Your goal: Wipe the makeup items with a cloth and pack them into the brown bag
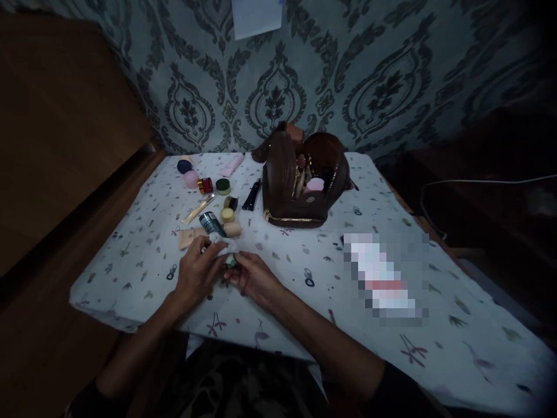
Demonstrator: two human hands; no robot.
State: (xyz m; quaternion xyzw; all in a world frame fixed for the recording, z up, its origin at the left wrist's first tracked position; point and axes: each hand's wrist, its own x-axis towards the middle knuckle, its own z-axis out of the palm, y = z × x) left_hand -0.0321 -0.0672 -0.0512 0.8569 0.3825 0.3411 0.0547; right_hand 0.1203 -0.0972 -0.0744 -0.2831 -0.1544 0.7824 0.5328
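Observation:
My left hand (198, 270) is closed on a crumpled white cloth or wipe (224, 244) and presses it against a small green item (231, 263). The fingers of my right hand (256, 278) pinch that green item from the other side; its kind is mostly hidden by fingers and cloth. Just beyond my hands lies a dark bottle (210, 223) with a pale label. Beside it are a beige tube (190, 237) and a beige bottle (232, 229). A small jar with a yellowish lid (227, 215) sits behind them.
An open brown leather bag (296, 203) stands at the back, cosmetics inside. Left of it are a black tube (251, 196), a pink tube (232, 165), a red jar (205, 185) and several other jars. A blurred-out object (383, 278) lies right on the patterned tablecloth (278, 325).

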